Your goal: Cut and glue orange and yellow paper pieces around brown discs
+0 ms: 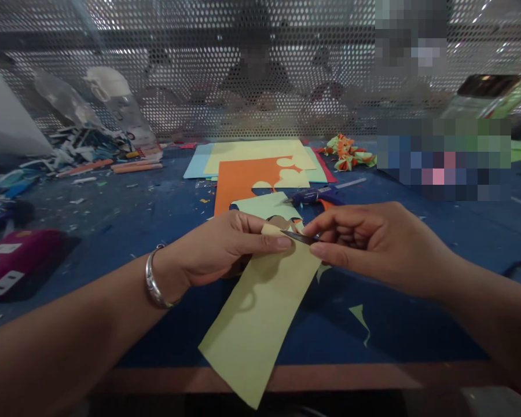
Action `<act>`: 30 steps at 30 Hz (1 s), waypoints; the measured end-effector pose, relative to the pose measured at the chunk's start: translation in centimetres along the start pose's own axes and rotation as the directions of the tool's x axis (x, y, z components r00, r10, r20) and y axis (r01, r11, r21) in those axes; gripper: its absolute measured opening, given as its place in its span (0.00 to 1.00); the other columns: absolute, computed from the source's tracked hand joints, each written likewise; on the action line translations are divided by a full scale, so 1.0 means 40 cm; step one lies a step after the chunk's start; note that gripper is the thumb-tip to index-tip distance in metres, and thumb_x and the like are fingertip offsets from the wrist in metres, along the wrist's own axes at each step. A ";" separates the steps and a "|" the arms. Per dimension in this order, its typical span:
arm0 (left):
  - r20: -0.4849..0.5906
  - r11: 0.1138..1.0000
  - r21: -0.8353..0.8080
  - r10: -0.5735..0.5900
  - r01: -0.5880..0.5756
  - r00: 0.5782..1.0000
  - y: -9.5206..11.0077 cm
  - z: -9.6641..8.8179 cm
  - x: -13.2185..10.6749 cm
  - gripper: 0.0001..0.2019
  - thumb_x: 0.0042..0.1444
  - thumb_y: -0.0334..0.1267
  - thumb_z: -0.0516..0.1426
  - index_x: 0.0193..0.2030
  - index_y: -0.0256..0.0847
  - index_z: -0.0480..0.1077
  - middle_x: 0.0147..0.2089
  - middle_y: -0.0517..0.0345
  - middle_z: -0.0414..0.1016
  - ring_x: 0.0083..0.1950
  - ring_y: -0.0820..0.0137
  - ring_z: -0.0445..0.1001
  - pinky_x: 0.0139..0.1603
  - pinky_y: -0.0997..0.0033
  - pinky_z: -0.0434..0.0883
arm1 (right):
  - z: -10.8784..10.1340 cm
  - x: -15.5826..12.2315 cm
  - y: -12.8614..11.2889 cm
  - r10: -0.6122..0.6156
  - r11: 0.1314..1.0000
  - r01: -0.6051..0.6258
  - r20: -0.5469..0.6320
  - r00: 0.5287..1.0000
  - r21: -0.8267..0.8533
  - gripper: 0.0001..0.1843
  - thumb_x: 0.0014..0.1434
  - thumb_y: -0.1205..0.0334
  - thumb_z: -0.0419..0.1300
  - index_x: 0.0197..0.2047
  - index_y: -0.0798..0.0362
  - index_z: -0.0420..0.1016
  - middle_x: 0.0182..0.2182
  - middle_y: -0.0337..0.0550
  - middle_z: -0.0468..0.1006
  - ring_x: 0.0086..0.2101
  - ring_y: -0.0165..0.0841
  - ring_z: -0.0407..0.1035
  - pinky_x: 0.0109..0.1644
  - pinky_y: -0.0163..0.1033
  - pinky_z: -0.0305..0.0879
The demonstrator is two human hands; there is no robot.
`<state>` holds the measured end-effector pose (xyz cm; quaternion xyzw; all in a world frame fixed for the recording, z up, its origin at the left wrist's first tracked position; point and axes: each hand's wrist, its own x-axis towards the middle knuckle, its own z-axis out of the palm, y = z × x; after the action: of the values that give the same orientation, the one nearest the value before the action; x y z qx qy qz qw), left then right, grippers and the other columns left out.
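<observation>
A long pale yellow paper strip slants down past the table's front edge. My left hand is closed on its upper end, thumb on top, fingers behind. In my right hand, closed, is a thin dark pointed blade, pinched between thumb and fingers; its handle, if any, is hidden. The tip lies against the strip's top edge beside my left thumb, where small cut points show. Just behind the strip is a brownish rounded thing, mostly covered. A pale green paper piece lies beyond it.
Beyond my hands lie cut orange paper, stacked coloured sheets, a dark blue pointed tool and an orange-green paper flower cluster. A bottle stands back left; a magenta pouch sits left. Scraps dot the blue table.
</observation>
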<state>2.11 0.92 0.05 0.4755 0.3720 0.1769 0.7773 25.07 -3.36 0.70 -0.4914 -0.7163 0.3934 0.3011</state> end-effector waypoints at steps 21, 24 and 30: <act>0.045 0.997 0.071 -0.001 -0.002 0.999 -0.007 -0.005 0.000 0.06 0.55 0.36 0.68 0.30 0.37 0.80 0.25 0.61 0.78 0.25 0.79 0.74 0.25 0.82 0.68 | 0.002 0.000 -0.003 -0.004 1.000 0.004 0.009 1.000 -0.003 0.11 0.54 0.57 0.70 0.40 0.50 0.80 0.24 0.36 0.74 0.25 0.28 0.66 0.26 0.33 0.63; 0.044 0.997 0.073 0.002 -0.006 0.999 -0.005 -0.002 0.001 0.06 0.55 0.36 0.67 0.30 0.37 0.80 0.25 0.62 0.77 0.24 0.79 0.72 0.25 0.82 0.67 | 0.003 -0.001 -0.005 0.001 1.000 -0.001 0.007 1.000 0.002 0.10 0.54 0.57 0.70 0.40 0.50 0.80 0.24 0.36 0.73 0.25 0.28 0.65 0.26 0.33 0.62; 0.033 0.996 0.086 0.021 -0.024 0.999 -0.002 0.004 0.002 0.07 0.55 0.35 0.67 0.28 0.37 0.80 0.20 0.64 0.72 0.20 0.82 0.65 0.20 0.82 0.58 | 0.003 0.000 -0.003 -0.006 1.000 0.006 0.010 1.000 0.005 0.10 0.54 0.60 0.71 0.40 0.49 0.81 0.24 0.36 0.74 0.25 0.28 0.65 0.26 0.33 0.61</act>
<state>2.28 0.83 0.01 0.5156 0.3613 0.1618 0.7599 24.93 -3.43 0.72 -0.4862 -0.7184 0.3968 0.3000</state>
